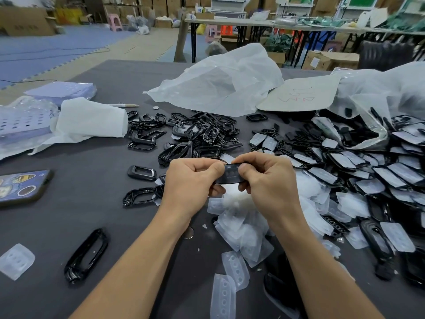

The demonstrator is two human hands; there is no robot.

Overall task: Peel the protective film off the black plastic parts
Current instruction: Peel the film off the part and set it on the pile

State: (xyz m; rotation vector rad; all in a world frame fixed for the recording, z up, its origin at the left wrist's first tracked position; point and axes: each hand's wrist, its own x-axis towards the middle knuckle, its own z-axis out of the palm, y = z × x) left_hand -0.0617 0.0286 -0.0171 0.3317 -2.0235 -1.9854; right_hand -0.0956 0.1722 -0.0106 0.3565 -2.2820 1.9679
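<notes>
- Both hands met over the middle of the table (pixel 92 157), holding one black plastic part (pixel 230 174) between them, just above the heap of discarded film (pixel 241 226).
- The left hand (pixel 190 180) gripped the part's left end with curled fingers. The right hand (pixel 266 180) pinched the right end, thumb on the top face.
- Was a film corner lifted yet? I couldn't tell, because the thumbs hid the edges.
- The part looked light, thin and fairly stiff. Its glossy face was probably slippery, so the rim seemed the safest place to hold.
- The film looked soft and clingy, best caught at a corner with a nail.
- The unpeeled pile (pixel 368 171) lay to the right, and the peeled frames (pixel 195 134) lay beyond the hands.
</notes>
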